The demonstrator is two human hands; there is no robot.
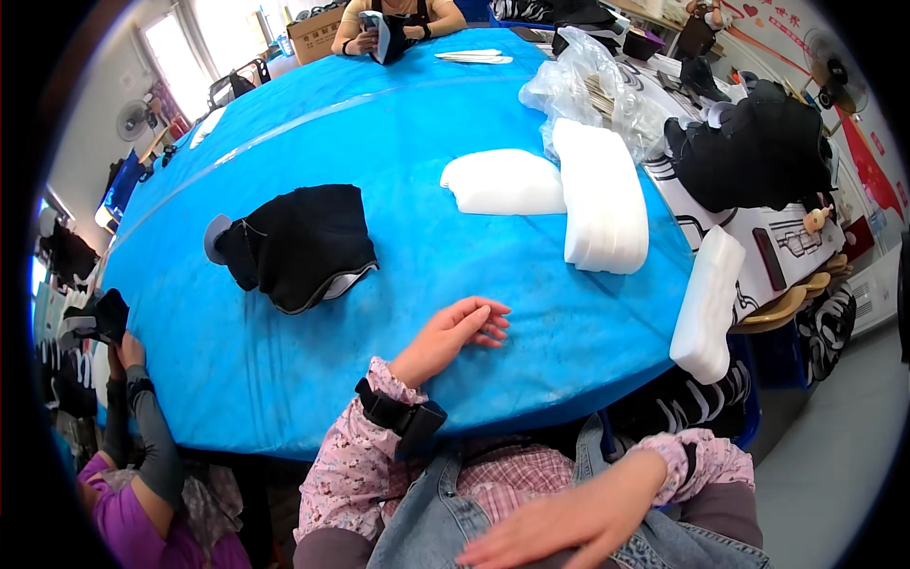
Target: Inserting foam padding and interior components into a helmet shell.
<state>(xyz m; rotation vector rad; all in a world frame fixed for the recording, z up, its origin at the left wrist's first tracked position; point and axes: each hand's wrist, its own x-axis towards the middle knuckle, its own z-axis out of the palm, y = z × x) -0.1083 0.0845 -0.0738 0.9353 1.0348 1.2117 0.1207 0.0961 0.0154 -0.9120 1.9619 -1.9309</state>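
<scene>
My left hand (453, 339) rests on the blue table cover (284, 379), its fingers loosely bent with nothing in them. In my lap, my right hand (569, 522) lies flat with fingers stretched over the denim garment (427, 522). Beyond my left hand, to its left, sits a black fabric piece (313, 237) with a grey rounded tab and a pale inner edge; neither hand touches it. Farther off to the right are a stack of white shaped sheets (605, 194) and a second white stack (507, 180) that meets its left side.
Another white stack (709, 303) lies at the table's right edge. Behind are a clear plastic bag (588, 81), a pile of black pieces (758, 142) and a dark phone (769, 259). One co-worker (393, 24) handles a shoe-like piece across the table; another (142, 474) works at left.
</scene>
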